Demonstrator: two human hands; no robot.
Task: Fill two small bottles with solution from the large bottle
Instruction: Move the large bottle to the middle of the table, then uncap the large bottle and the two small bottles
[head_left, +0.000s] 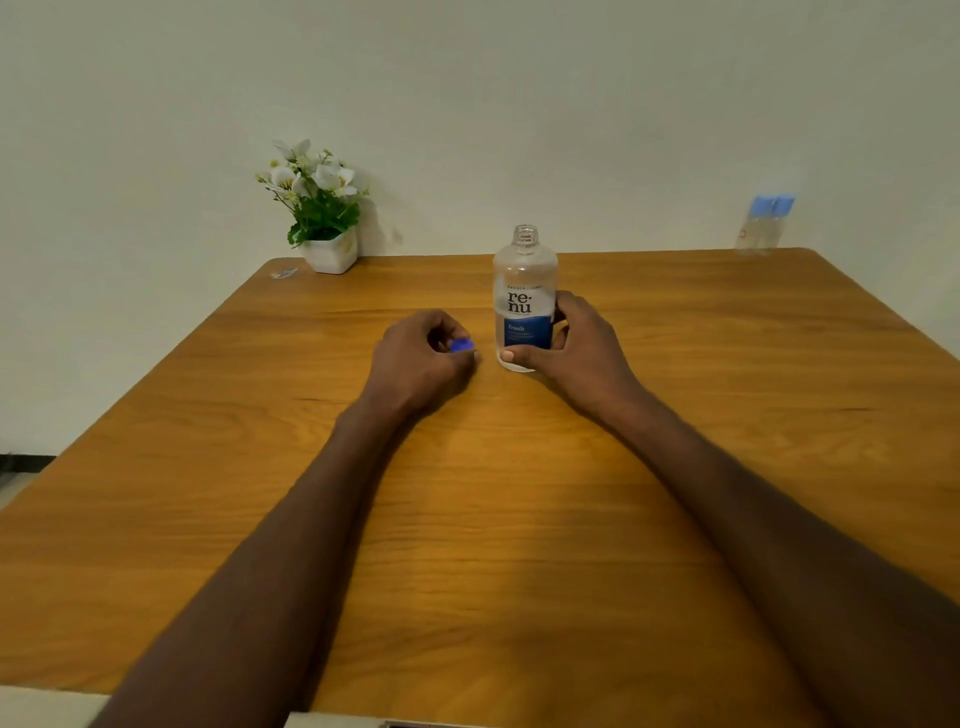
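Nearest the camera, two bare forearms reach forward over the wooden counter toward the large bottle, the reference point for all positions below. Just left of the bottle, the left hand rests low at the counter with its fingers curled round a blue cap. On the bottle's right side, the right hand grips its lower body, thumb across the base, fingers wrapped behind. The bottle stands upright, neck open, clear plastic with a white-and-blue label; how much solution it holds cannot be told. Well beyond it to the right, at the counter's far corner against the wall, two small bottles with pale blue caps stand touching, apparently still capped. Beyond it to the left sits a potted plant.

Judgement: only uncapping is complete; opening and filling both small bottles remains.
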